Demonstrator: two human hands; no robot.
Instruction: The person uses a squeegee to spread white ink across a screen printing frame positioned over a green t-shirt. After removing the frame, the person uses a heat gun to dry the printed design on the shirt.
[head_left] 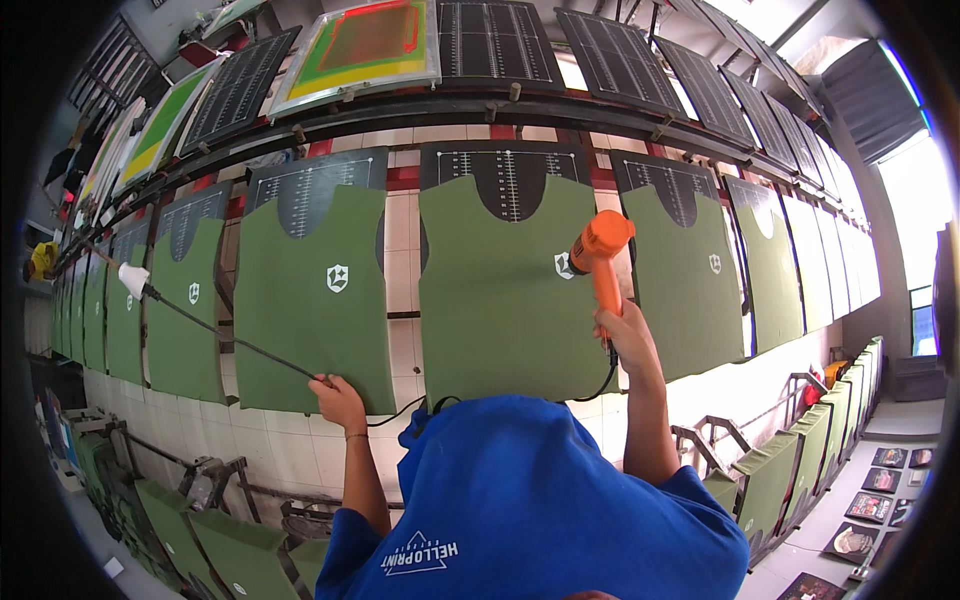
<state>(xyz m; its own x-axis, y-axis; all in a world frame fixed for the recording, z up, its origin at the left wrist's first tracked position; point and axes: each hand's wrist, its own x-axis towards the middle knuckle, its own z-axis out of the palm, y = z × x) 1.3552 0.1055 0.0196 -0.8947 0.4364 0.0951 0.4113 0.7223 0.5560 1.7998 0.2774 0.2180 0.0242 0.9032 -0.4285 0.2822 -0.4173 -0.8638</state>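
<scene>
My right hand (622,333) is wrapped round the handle of an orange heat gun (603,240). Its dark nozzle points at the small white shield print on a green shirt panel (490,320) laid over a black ruled board (508,185) in front of me. In my left hand (340,400) is a black power cord (235,338), gripped over the lower edge of the neighbouring green panel (310,300). From there the cord runs up left to a white plug or socket (133,279). That neighbouring panel bears the same white print.
More green panels on boards continue left (187,310) and right (690,280). Beyond a dark rail (400,108) stand black boards (495,45) and a framed printing screen (355,50). Behind me another row of green panels (235,545) hangs on metal brackets. Pictures (855,540) lie at lower right.
</scene>
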